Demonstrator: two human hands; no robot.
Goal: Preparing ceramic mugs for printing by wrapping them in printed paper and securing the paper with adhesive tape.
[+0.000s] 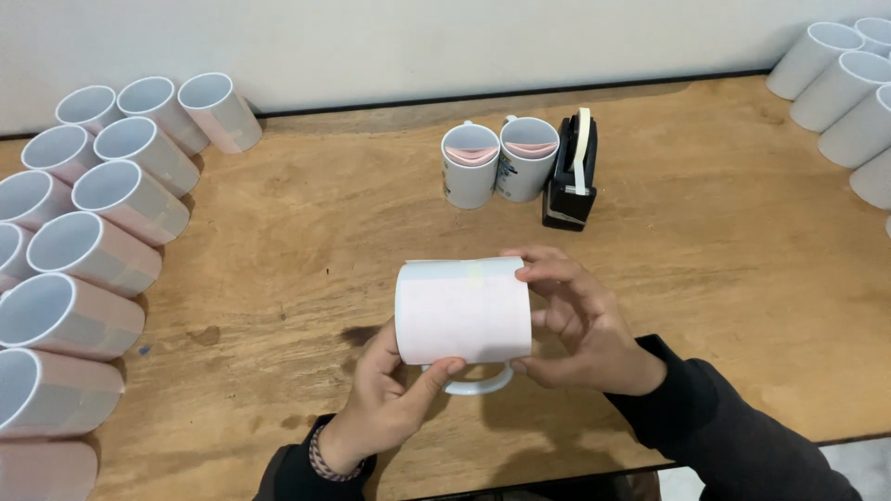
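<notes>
Above the wooden table (278, 241) I hold a white mug (462, 311) on its side, wrapped in a pale pink sheet with a small strip of tape at its top edge. Its handle (478, 380) points toward me. My left hand (390, 394) grips the mug from below at the near left, thumb on the paper. My right hand (580, 320) holds the right end, fingertips pressing the paper's top edge.
Two upright mugs (498, 160) with pink sheets inside stand at the back centre, next to a black tape dispenser (571, 172). Several paper-wrapped mugs (88, 250) lie stacked along the left. Plain white mugs (849, 88) lie at the back right by the wall.
</notes>
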